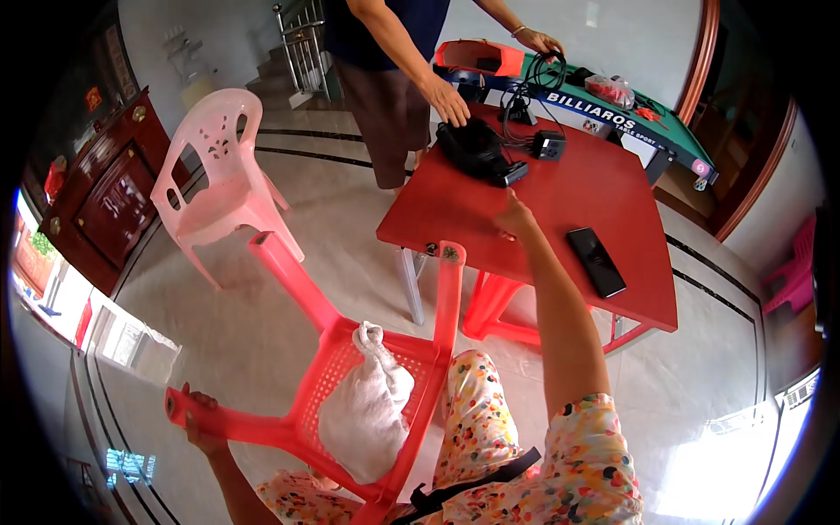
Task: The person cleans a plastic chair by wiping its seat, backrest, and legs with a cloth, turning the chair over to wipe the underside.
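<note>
My left hand (200,422) is closed around one leg of an upturned red plastic stool (306,389). A knotted white cloth bundle (367,420) rests inside the stool, among its legs. My right hand (516,217) reaches over the red table (455,210), a finger stretched out and nothing visible in its grip. Just beyond that finger is a black bulky item (477,149), its kind unclear, with a small dark block at its near end. A phone (597,262) lies on the table to the right of my forearm.
Across the table, another person's hand (446,101) touches the black item; their other hand (538,41) holds coiled black cables (544,74). A billiards table (604,109) stands behind. A pink plastic chair (214,175) is at left, and a red stool (494,306) sits under the table.
</note>
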Demonstrator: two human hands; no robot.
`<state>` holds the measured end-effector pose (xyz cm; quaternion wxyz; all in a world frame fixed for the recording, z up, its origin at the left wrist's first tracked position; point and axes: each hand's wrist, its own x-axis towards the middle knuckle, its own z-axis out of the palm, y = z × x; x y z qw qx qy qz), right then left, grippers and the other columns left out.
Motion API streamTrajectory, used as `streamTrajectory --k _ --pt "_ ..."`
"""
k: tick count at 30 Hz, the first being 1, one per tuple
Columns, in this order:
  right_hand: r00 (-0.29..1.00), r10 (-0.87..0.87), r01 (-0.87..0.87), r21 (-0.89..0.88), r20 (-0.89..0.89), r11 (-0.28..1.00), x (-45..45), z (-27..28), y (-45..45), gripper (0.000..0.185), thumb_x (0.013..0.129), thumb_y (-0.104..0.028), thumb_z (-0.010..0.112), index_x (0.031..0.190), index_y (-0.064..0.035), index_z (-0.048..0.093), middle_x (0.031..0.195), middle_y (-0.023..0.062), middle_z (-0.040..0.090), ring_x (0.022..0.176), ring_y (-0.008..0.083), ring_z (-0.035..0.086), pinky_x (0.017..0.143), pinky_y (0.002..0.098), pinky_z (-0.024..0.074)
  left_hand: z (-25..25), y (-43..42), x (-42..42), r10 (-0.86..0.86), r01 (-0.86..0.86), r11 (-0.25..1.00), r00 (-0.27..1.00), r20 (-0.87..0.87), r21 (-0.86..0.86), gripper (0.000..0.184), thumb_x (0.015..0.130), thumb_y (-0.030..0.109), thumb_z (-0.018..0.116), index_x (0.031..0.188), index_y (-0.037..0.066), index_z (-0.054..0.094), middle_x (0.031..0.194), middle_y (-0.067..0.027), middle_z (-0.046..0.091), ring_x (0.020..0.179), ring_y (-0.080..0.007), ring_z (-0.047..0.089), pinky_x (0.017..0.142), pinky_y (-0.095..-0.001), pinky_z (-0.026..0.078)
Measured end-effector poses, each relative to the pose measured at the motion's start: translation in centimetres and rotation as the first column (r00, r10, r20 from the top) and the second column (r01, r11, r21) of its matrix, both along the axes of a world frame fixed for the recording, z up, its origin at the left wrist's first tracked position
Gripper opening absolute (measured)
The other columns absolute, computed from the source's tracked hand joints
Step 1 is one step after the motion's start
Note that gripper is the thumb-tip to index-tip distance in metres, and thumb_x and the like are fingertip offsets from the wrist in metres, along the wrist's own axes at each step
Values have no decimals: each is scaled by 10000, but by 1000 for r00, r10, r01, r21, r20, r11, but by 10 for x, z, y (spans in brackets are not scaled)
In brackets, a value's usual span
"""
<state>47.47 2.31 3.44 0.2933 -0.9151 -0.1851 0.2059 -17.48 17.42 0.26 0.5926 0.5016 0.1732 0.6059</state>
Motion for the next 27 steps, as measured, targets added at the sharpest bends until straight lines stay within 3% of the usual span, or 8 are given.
streamTrajectory --k 4,7,11,13,15,16,20,27 --pt "915 -83 -114 451 396 885 -43 -12 -44 270 714 -131 497 949 -60 611 634 123 602 527 225 584 512 344 441 -5 2 -5 -5 6 1000 1000 27 -29 585 785 267 589 1236 -49 392 892 -96 521 795 -177 504 690 -292 435" --pt "874 -135 -265 691 467 673 -120 -16 -88 151 782 -8 433 659 22 516 487 79 407 456 64 373 411 258 300 -10 3 -7 1 0 1000 999 50 -27 587 776 268 593 1228 -53 400 892 -99 523 785 -181 506 686 -296 435" --pt "880 252 -471 676 403 567 -216 -41 -117 130 766 -38 489 782 3 612 492 64 456 440 87 448 409 244 350 -2 -1 -1 24 -24 1000 1000 14 -8 594 790 302 584 1239 -37 396 870 -97 523 754 -181 504 688 -305 430" --pt "842 483 -532 519 240 669 -252 -63 -106 225 771 -121 566 972 -26 603 716 96 593 610 135 579 498 260 441 0 -2 2 41 -39 998 998 47 -46 575 757 265 597 1206 -51 426 856 -103 529 744 -183 509 674 -298 434" --pt "614 611 -763 175 500 623 -292 -72 -72 599 751 -267 649 1263 -55 422 1106 194 536 947 276 562 761 372 458 4 -3 4 54 -52 998 997 47 -40 563 755 250 593 1204 -49 431 848 -102 532 737 -179 508 674 -296 435" --pt "653 660 -731 81 371 678 -312 -78 -55 737 727 -353 660 1320 -74 322 1217 202 435 1076 336 455 858 432 396 2 -4 3 49 -47 998 997 56 -42 554 754 245 593 1198 -48 436 847 -101 532 737 -177 508 673 -294 435" --pt "807 591 -588 -87 -1 804 -355 -102 5 977 666 -492 672 1398 -108 151 1363 214 265 1218 429 296 960 542 296 2 -7 2 86 -83 995 995 57 -53 536 744 242 602 1175 -44 458 843 -102 536 739 -177 512 668 -290 438" --pt "855 512 -503 -110 83 857 -349 -134 45 888 629 -495 681 1318 -87 298 1244 189 414 1164 380 388 938 518 323 4 -9 3 84 -78 993 994 69 -84 548 721 241 619 1162 -45 465 825 -102 536 721 -182 514 650 -292 439"
